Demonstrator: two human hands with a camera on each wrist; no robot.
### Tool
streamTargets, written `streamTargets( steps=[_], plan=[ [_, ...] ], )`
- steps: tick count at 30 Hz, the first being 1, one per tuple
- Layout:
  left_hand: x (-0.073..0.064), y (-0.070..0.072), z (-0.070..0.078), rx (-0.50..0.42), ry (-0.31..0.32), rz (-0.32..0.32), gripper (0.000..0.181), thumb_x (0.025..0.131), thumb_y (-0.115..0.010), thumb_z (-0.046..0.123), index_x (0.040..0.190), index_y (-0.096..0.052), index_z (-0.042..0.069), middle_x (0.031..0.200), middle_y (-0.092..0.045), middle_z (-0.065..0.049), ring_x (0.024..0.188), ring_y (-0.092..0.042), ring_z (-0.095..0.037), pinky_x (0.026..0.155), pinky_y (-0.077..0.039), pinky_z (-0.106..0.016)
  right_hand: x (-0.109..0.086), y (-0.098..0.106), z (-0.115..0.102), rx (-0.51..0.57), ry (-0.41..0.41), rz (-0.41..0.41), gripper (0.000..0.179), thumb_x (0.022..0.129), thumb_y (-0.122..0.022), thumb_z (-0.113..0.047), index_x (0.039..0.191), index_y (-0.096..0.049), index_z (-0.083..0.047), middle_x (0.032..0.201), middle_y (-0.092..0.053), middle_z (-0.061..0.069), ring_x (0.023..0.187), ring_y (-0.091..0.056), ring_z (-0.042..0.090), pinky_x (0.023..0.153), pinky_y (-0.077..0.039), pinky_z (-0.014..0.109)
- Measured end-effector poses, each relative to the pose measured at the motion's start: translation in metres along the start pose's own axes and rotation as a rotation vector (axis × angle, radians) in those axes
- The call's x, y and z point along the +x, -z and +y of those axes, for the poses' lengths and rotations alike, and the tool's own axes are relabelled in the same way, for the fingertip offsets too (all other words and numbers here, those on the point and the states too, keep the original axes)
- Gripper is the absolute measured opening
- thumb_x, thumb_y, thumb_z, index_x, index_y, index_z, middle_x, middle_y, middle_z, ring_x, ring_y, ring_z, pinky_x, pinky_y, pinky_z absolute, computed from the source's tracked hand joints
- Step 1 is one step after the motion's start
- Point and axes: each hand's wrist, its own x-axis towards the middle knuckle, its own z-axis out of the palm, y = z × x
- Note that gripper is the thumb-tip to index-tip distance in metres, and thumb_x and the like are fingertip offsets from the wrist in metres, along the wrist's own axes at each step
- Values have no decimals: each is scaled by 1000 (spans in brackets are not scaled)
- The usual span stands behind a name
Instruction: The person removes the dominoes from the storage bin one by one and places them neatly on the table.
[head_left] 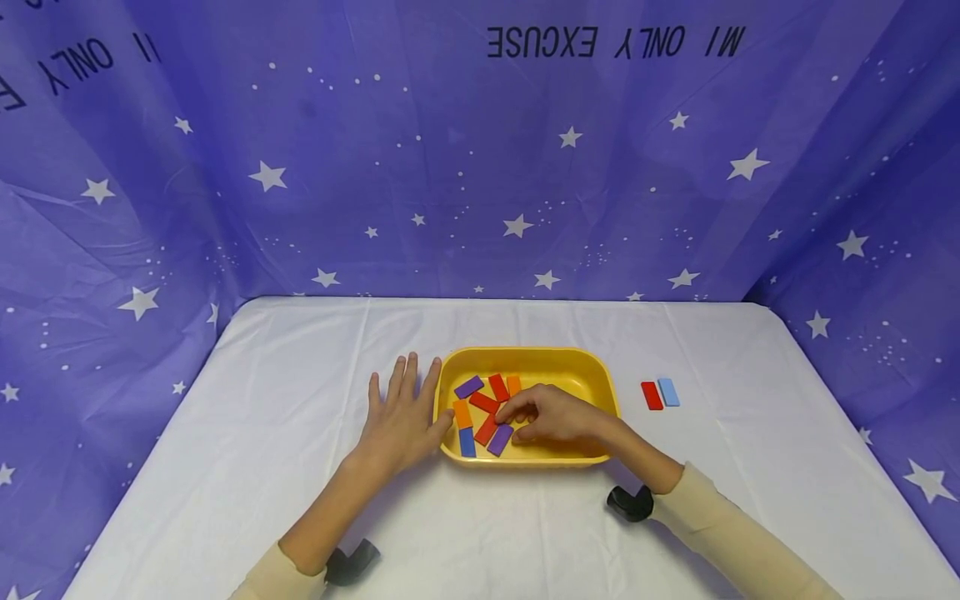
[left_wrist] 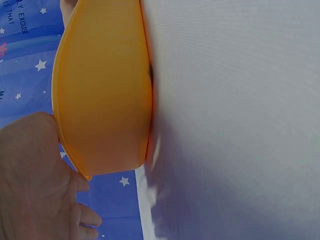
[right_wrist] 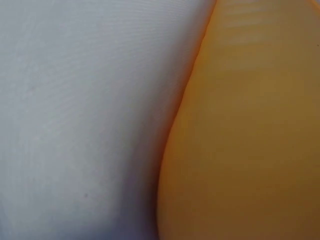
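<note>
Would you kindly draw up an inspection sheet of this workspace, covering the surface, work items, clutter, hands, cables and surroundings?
Surface: white cloth, faintly creased.
Work items: yellow tray showing red blocks, orange blocks, purple blocks and a blue block, mostly toward its left end; a red block and a light blue block lie outside, to its right.
Clutter: nothing seen.
Left hand: fingers spread at the tray's left end, thumb over the rim.
Right hand: inside the tray, fingers bent near the blocks; whether it holds one is unclear.
Wrists: a black device at the right one, another at the left.
Cables: nothing seen.
Surroundings: starred purple-blue curtain behind and at both sides.
</note>
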Motion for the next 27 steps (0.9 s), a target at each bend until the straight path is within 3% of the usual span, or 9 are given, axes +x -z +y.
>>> streamTargets(
  steps=[12,19,27],
  plan=[
    [0,0,0,-6,8,-4,82,96,-52,49,160,-19,10,162,-12,-26,150,-3,-41,112,0,-69,1,-4,1,-29,-2,2,20,85,-78,-4,102,-77,-15,97,-68,-6,88,-57,17,80,-50,27],
    [0,0,0,-12,10,-4,82,96,-52,49,161,-19,11,162,-12,-26,150,-3,-41,112,0,-68,1,-2,2,-42,20,48,18,83,-77,0,96,-77,-13,87,-64,-4,81,-56,15,73,-50,25],
    [1,0,1,-15,16,-3,82,96,-52,50,160,-20,11,162,-13,-26,150,-3,-41,112,-1,-69,1,-2,3,-60,15,52,20,84,-77,-1,99,-76,-13,88,-63,-4,81,-55,16,72,-50,25]
  ],
)
